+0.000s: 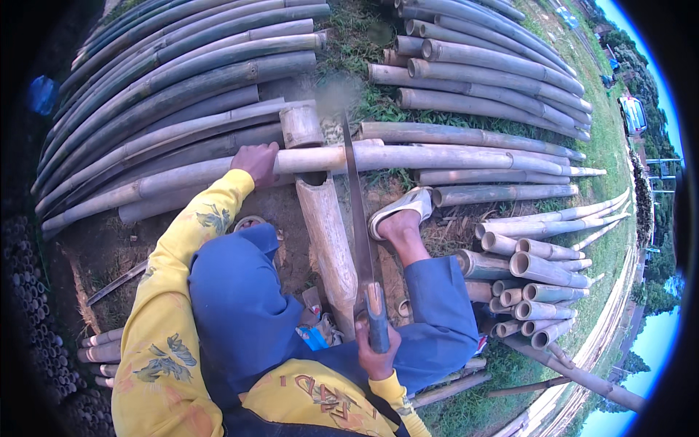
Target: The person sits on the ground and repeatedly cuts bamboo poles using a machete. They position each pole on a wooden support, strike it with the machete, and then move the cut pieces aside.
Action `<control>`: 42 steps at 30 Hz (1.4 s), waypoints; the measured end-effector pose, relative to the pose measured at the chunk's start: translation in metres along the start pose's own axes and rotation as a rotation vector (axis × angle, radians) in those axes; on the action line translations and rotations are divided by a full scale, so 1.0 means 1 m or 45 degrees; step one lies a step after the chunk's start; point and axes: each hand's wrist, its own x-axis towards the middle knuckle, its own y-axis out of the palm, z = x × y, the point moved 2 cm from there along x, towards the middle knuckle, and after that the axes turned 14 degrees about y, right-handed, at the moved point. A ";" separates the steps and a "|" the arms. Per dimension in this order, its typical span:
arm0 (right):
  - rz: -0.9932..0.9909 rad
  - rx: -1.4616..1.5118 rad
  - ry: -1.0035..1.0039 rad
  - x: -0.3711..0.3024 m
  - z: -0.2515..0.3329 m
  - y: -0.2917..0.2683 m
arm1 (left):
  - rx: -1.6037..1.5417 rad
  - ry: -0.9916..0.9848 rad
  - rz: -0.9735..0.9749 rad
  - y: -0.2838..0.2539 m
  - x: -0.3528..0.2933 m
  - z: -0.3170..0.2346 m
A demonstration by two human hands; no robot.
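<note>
A long bamboo pole (451, 157) lies crosswise in front of me. It rests in a notch of a thick bamboo post (326, 240) that slants away from me between my legs. Left of the post, my left hand (256, 164) is closed over the pole. My right hand (378, 348), close to my body, is wrapped round the handle of a hand saw (358, 211). The saw's long narrow blade points away from me and meets the pole just right of the post. How deep the blade sits in the bamboo I cannot tell.
Stacked bamboo poles (218, 69) fill the far left, and another stack (502, 62) lies far right. Shorter cut bamboo pieces (542, 269) are piled to the right. My sandalled foot (402, 211) is beside the blade. A parked vehicle (633, 114) stands at the far right.
</note>
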 end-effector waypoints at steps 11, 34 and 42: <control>-0.041 0.026 -0.313 0.142 0.063 0.046 | 0.062 -0.016 0.034 -0.005 0.005 0.009; -0.108 -0.030 -0.408 0.176 0.078 0.047 | 0.074 0.053 -0.003 -0.004 0.007 -0.001; -0.061 0.020 -0.395 0.180 0.071 0.048 | 0.064 0.046 -0.011 -0.009 0.003 -0.006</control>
